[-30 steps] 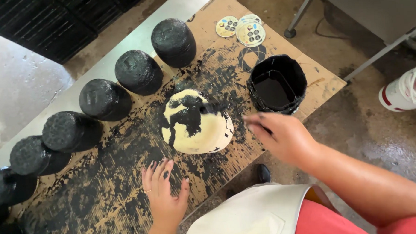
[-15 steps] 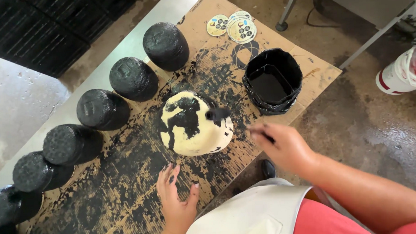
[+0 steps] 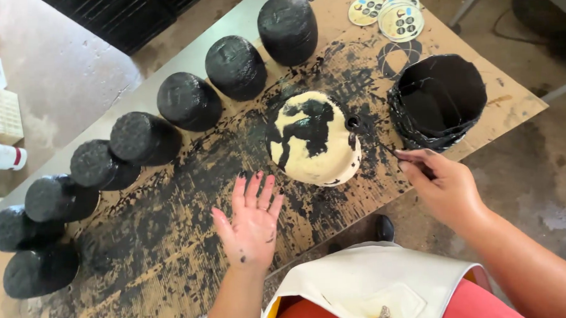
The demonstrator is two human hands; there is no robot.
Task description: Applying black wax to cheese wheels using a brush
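A cream dome-shaped object (image 3: 313,139), partly smeared with black paint, sits on a paint-stained cardboard sheet (image 3: 173,244). My left hand (image 3: 251,223) hovers flat just left of it, fingers spread and paint-tipped, holding nothing. My right hand (image 3: 444,185) is to the right of the dome, fingers pinched on a thin paintbrush (image 3: 390,151) whose black tip points toward the dome. Directly behind that hand stands a black paint bucket (image 3: 438,100).
Several black-painted dome shapes (image 3: 236,66) line the far side of the cardboard in a row running to the left. Round printed discs (image 3: 400,17) lie at the far right corner. A white bottle (image 3: 0,156) is on the floor at left.
My right hand with the brush has come away from the bucket toward the dome. My left hand has shifted closer to the dome and opened flat.
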